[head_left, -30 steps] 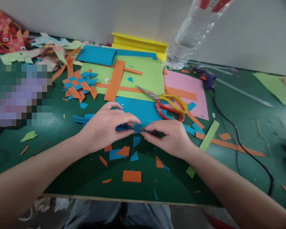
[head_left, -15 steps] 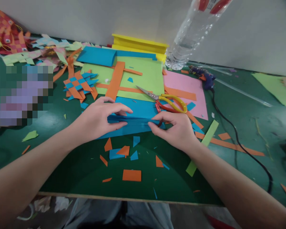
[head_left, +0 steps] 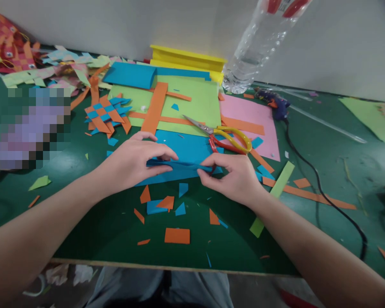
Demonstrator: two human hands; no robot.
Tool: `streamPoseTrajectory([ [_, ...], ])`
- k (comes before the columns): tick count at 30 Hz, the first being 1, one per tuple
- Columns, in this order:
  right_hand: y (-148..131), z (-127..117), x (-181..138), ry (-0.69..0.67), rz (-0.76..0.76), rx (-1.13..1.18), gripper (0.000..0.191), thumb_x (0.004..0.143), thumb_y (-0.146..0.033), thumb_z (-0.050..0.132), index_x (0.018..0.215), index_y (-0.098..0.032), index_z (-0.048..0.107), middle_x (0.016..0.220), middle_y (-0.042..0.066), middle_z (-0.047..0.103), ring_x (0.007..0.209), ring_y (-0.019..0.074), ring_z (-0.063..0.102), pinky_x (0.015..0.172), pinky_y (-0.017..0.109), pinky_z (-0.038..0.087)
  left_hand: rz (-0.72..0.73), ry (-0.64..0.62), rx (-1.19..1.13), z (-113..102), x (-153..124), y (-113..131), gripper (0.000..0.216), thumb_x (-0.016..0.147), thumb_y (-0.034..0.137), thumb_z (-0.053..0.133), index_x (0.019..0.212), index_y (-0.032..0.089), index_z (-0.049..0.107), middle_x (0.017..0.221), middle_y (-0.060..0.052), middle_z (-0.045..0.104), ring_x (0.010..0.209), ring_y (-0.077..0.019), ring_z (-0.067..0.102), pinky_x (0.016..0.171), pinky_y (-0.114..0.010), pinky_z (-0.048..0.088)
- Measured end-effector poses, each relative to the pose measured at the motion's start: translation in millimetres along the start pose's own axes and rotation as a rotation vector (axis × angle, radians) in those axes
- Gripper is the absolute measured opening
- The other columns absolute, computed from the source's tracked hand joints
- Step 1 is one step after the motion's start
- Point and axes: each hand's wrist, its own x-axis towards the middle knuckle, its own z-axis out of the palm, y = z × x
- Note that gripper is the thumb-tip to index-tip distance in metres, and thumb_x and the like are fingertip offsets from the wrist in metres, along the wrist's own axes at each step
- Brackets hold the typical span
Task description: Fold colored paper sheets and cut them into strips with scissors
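Note:
My left hand [head_left: 133, 162] and my right hand [head_left: 234, 175] both pinch a bundle of blue paper strips [head_left: 182, 166] just above the green table [head_left: 83, 222]. The left fingers grip the bundle's left end, the right fingers its right end. A blue paper sheet [head_left: 188, 147] lies right behind the strips. Scissors [head_left: 226, 139] with yellow and red handles rest on the sheet just beyond my right hand.
Green [head_left: 199, 100] and pink [head_left: 247, 124] sheets, orange strips [head_left: 154, 109] and a woven blue-orange piece [head_left: 105, 113] lie behind. A clear bottle [head_left: 253, 47] and a yellow paper stack [head_left: 186, 57] stand at the back. A glue gun [head_left: 274, 102] with black cord [head_left: 321, 188] lies right. Scraps litter the front.
Both hands moved away from me with the blue strips, onto the near edge of the blue sheet. The right hand now sits close under the scissors' handles.

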Motion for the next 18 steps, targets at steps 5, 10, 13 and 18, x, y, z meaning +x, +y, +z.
streamPoseTrajectory([
  [5,3,-5,3,0.033,0.05,0.021,0.01,0.076,-0.019,0.063,0.067,-0.02,0.058,0.059,-0.004,0.059,0.051,0.0085,0.048,0.049,0.023,0.04,-0.026,0.017,0.048,-6,-2,-9,0.025,0.097,0.043,0.052,0.102,0.024,0.068,0.089,-0.001,0.076,0.083,-0.018,0.069,0.093,-0.038,0.047],
  [10,6,-9,6,0.111,0.129,0.005,0.011,0.07,-0.018,0.058,0.063,-0.021,0.049,0.058,-0.003,0.05,0.05,0.009,0.04,0.047,0.026,0.035,-0.071,0.059,0.066,-8,-3,-21,0.028,0.096,0.047,0.053,0.105,0.025,0.067,0.091,-0.002,0.076,0.084,-0.0193,0.07,0.081,-0.034,0.051],
  [13,9,-12,7,0.163,0.161,-0.003,0.012,0.067,-0.017,0.056,0.062,-0.022,0.046,0.058,-0.003,0.048,0.051,0.0096,0.039,0.047,0.027,0.034,-0.153,0.097,0.068,-12,-5,-30,0.028,0.092,0.049,0.058,0.103,0.026,0.068,0.09,0.0,0.076,0.078,-0.0194,0.071,0.07,-0.03,0.051],
  [18,15,-15,7,0.231,0.265,-0.013,0.015,0.067,-0.016,0.057,0.061,-0.022,0.045,0.055,-0.004,0.046,0.048,0.0091,0.037,0.047,0.028,0.032,-0.34,0.114,0.21,-24,-10,-39,0.024,0.093,0.043,0.058,0.104,0.025,0.069,0.09,0.004,0.074,0.078,-0.0163,0.067,0.069,-0.027,0.049],
])
